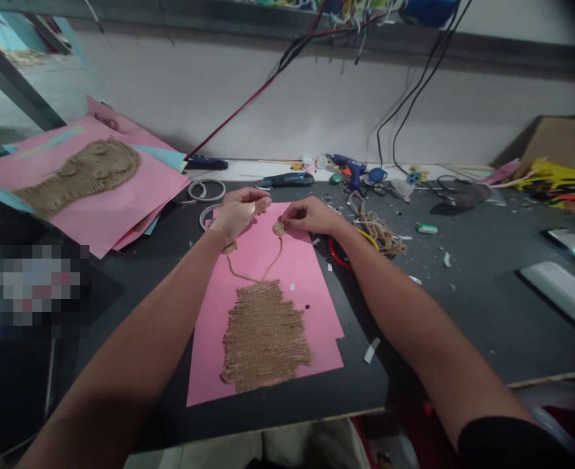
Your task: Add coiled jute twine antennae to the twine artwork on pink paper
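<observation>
A pink sheet of paper lies before me, with a block of brown jute twine laid in tight rows on its lower half. From the block's top edge two twine strands spread apart in a V. The right strand leads up to a small twine coil, which my right hand pinches at its edge. Over the sheet's upper left hovers my left hand, thumb and forefinger apart and nothing visible between them; a white bit sticks near its thumb. Another twine coil is partly hidden under my left wrist.
Pink sheets with a twine shape are piled at left. Behind the work lie tape rolls, a utility knife and a blue glue gun. Loose twine and a red-yellow ring sit by my right forearm.
</observation>
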A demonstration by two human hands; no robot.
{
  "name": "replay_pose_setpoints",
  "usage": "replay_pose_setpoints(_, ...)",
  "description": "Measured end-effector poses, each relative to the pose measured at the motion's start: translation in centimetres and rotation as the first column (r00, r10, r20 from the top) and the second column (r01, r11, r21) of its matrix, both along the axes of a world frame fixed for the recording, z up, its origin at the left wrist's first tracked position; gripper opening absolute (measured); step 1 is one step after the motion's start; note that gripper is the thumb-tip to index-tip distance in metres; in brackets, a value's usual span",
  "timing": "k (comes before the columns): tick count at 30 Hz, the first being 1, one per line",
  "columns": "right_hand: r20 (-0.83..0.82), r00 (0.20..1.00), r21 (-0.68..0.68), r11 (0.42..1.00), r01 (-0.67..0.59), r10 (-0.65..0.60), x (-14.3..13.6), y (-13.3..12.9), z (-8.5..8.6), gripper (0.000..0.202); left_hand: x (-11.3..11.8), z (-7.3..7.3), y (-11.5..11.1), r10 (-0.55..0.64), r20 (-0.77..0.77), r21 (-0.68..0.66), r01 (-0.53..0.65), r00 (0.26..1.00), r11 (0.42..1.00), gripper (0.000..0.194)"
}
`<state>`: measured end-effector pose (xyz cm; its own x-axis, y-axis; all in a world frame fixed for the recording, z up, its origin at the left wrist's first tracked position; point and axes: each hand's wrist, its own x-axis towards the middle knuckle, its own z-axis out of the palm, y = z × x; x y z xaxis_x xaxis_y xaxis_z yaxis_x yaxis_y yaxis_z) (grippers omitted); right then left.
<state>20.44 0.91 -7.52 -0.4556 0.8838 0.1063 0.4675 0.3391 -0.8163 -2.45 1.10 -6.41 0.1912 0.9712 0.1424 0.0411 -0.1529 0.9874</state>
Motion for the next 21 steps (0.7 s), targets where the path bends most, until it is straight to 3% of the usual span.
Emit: replay_pose_setpoints(21,0.025,1.000,-0.026,1.000,0.016,-0.016,-0.17,0.06,0.16,0.014,-0.01,-0.13,0.03,-0.001,0.010,0.003,0.001,1.000,1.000,0.018)
